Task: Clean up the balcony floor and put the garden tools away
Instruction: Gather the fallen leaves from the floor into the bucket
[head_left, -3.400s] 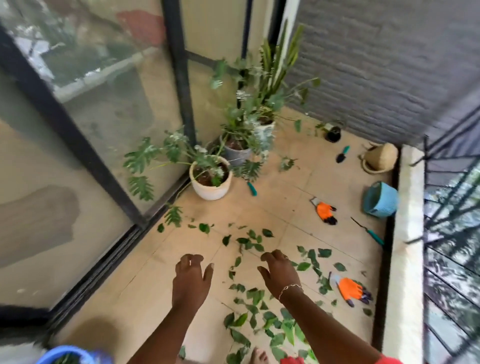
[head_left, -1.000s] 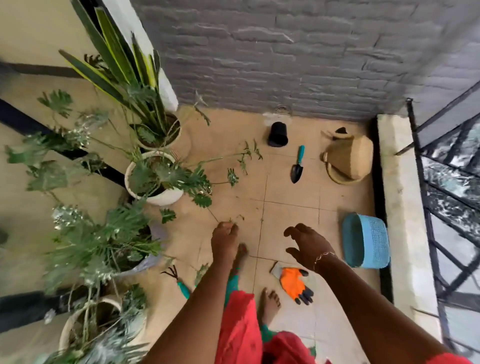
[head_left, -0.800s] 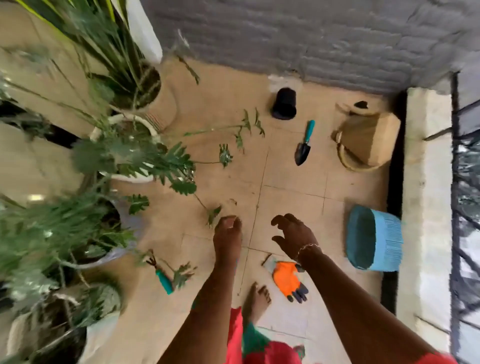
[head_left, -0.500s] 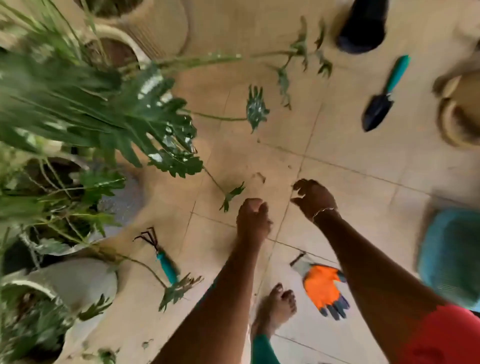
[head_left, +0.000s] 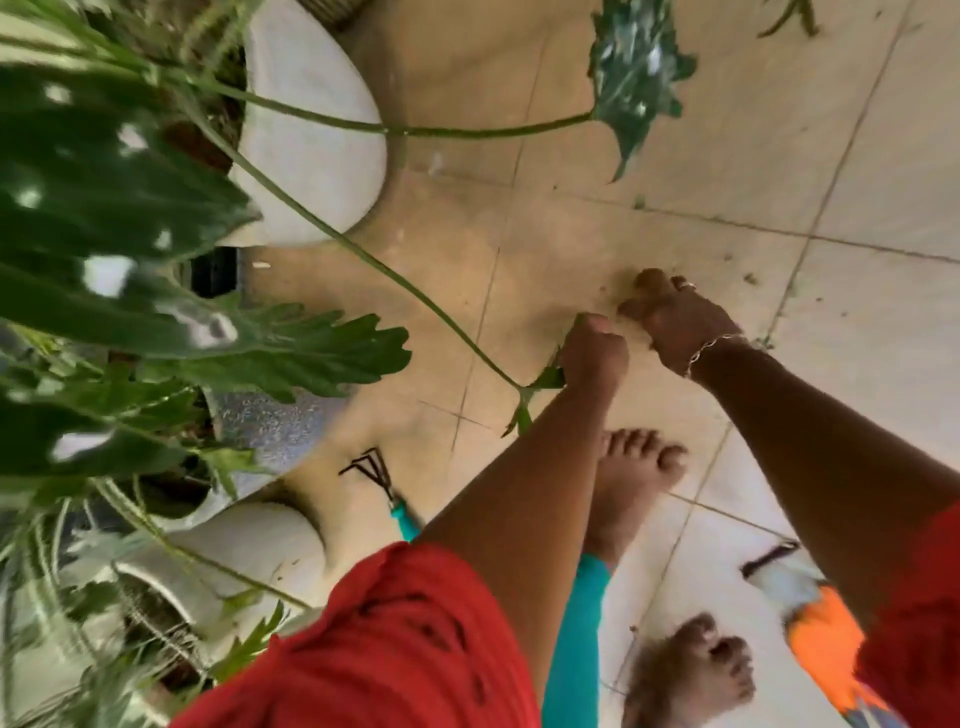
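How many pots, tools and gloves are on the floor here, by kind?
White pots: 2
Grey pot: 1
Hand rake: 1
Orange glove: 1
Total: 5, not counting a woven sliver at the top edge that may be another pot.

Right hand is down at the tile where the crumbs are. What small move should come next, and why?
Probably pinch up the crumbs nearest the right hand and lift them. The hand is curled low at the tile, specks lie scattered around it, and the left hand is a fist.
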